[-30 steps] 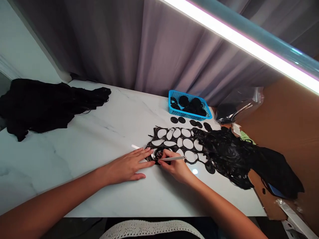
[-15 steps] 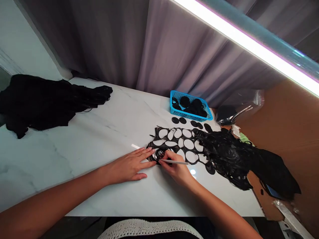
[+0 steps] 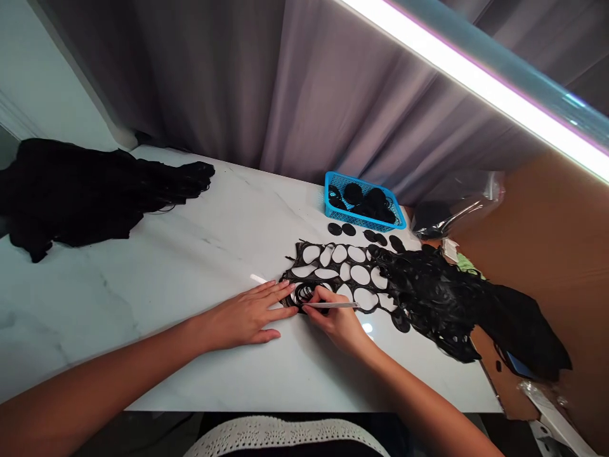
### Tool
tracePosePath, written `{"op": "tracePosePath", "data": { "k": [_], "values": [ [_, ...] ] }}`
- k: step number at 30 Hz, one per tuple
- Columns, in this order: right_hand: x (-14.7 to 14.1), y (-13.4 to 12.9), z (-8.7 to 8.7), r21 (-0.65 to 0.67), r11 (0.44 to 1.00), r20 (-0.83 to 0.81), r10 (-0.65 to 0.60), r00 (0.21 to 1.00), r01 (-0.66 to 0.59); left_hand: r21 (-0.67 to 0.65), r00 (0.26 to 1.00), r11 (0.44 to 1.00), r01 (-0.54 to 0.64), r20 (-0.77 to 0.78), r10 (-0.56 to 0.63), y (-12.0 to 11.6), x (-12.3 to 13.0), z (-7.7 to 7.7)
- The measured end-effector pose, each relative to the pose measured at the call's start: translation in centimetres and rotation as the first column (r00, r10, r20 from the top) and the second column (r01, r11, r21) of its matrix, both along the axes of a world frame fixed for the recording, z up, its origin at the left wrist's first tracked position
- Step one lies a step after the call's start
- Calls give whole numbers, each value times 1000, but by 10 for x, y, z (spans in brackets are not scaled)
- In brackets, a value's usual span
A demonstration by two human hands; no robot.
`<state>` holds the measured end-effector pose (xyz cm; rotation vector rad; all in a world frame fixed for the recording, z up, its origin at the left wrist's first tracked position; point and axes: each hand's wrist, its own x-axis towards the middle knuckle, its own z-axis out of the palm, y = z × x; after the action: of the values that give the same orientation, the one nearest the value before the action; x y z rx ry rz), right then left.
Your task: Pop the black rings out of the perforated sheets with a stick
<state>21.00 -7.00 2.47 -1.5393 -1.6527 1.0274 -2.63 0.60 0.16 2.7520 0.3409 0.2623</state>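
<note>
My left hand (image 3: 247, 316) lies flat with its fingers spread, fingertips on the left edge of a black openwork fabric (image 3: 326, 264) with rows of oval holes. My right hand (image 3: 339, 320) is closed round a thin pale pen-like tool (image 3: 335, 305), its tip near a hole at the fabric's lower left. Black loops (image 3: 304, 291) lie in that hole, between the two hands. Toward the right the fabric runs into a bunched black heap (image 3: 438, 298).
A blue basket (image 3: 364, 222) holds black round pieces, and several black discs (image 3: 349, 230) lie before it. More black cloth (image 3: 80, 193) covers the white table's (image 3: 190, 266) far left. A clear plastic bag (image 3: 459, 200) sits at the back right, under a bright lamp (image 3: 485, 79).
The view has shifted very slightly. Both hands keep nearly the same places, and the tool in my right hand has tilted a little.
</note>
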Motion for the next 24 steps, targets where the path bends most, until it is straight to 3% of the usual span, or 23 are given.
{"op": "tracePosePath", "data": {
  "k": [8, 14, 16, 17, 18, 20, 22, 24],
  "values": [
    [-1, -1, -5, 85, 992, 247, 70, 966, -93, -62, 1000, 998, 0, 23, 2, 0, 0, 5],
    [2, -2, -14, 268, 921, 505, 114, 855, -281, -40, 999, 999, -2, -33, 0, 0, 2, 7],
    [22, 13, -7, 363, 915, 495, -29, 869, -176, -40, 999, 999, -11, -32, 10, 0, 1, 5],
    [36, 21, -2, 419, 907, 456, -161, 875, -52, -40, 999, 999, -15, -32, 14, 0, 0, 4],
    [50, 30, 4, 493, 862, 409, -349, 843, 118, -39, 999, 999, -18, -35, 17, 0, -2, 3],
    [75, 43, 17, 514, 782, 298, -549, 781, 353, -34, 999, 999, -16, -48, 15, -2, -4, 4],
    [87, 47, 27, 350, 822, 158, -525, 836, 450, -35, 999, 999, -29, -38, 28, -4, -4, 10],
    [84, 44, 33, 71, 924, -61, -371, 926, 375, -82, 996, 993, -87, 15, 88, -6, 1, 22]
  ]
}}
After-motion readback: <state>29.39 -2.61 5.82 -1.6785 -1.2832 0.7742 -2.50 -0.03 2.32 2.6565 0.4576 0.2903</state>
